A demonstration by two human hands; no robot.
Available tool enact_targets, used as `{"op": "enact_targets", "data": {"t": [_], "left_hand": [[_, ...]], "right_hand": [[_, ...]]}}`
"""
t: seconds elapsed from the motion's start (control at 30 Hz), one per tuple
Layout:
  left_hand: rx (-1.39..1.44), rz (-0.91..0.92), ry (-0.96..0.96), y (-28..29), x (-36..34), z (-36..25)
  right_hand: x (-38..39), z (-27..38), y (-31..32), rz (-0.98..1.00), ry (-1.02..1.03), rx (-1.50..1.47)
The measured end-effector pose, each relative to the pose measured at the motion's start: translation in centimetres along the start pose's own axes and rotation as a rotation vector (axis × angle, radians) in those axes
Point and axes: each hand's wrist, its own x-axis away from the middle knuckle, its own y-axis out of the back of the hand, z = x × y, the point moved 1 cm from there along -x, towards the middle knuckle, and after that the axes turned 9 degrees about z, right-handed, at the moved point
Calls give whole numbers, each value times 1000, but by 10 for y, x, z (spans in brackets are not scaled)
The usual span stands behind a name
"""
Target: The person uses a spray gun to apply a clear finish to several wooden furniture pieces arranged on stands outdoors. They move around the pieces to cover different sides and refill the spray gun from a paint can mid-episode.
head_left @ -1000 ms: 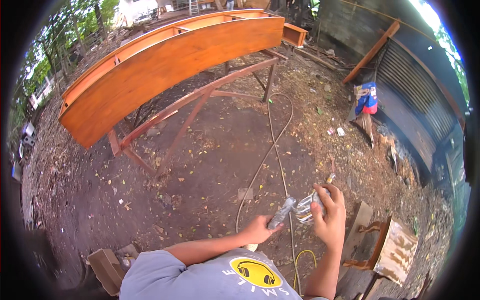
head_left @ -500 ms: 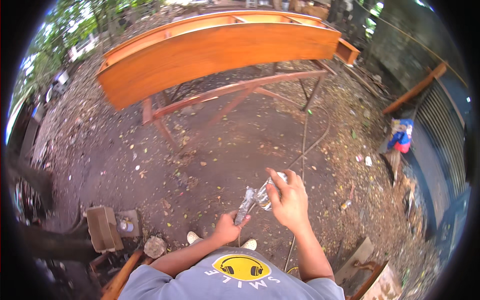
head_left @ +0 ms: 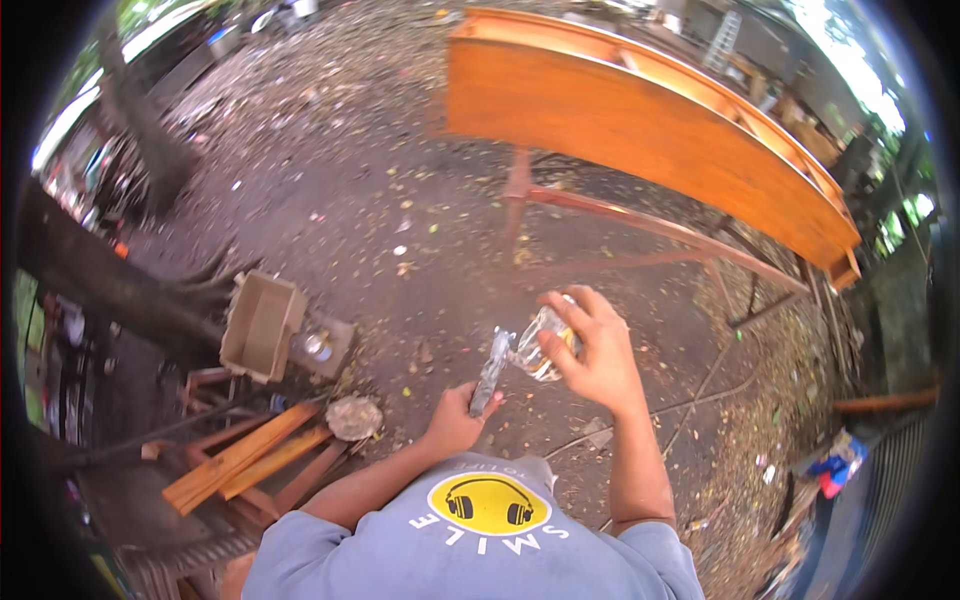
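Observation:
My left hand is closed round the lower end of a narrow, silvery-grey tool, worn and smeared; its exact kind does not show. The tool points up and slightly to the right. From above and the right, my right hand grips a clear jar, thumb and fingers wrapped round its side. The jar lies tilted, with something yellowish showing in or behind it. Its left end is close beside the tool's upper part; whether they touch I cannot tell.
A long orange varnished wooden cabinet rests on a wooden stand ahead right. Left are a cardboard box, a can, a stone, wooden planks and a tree trunk. A hose crosses the leafy ground.
My view has turned left, so the cabinet stands further right and the box and planks show more fully. Both hands keep their holds on the tool and the jar.

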Motion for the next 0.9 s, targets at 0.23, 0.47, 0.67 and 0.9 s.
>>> {"op": "enact_targets", "data": {"t": [0.23,0.47,0.67,0.9], "left_hand": [[114,-156,93,120,-2,19],[214,-255,12,211,-62,34],[383,-364,35,306,-185,24],[388,-465,-15,455,-335,-10]], "right_hand": [[-135,48,-73,217,339,-108],[-268,53,-116,378,537,-202],[-405,0,-160,20,535,-631],[-539,-92,-257,66,126,-1020]]}}
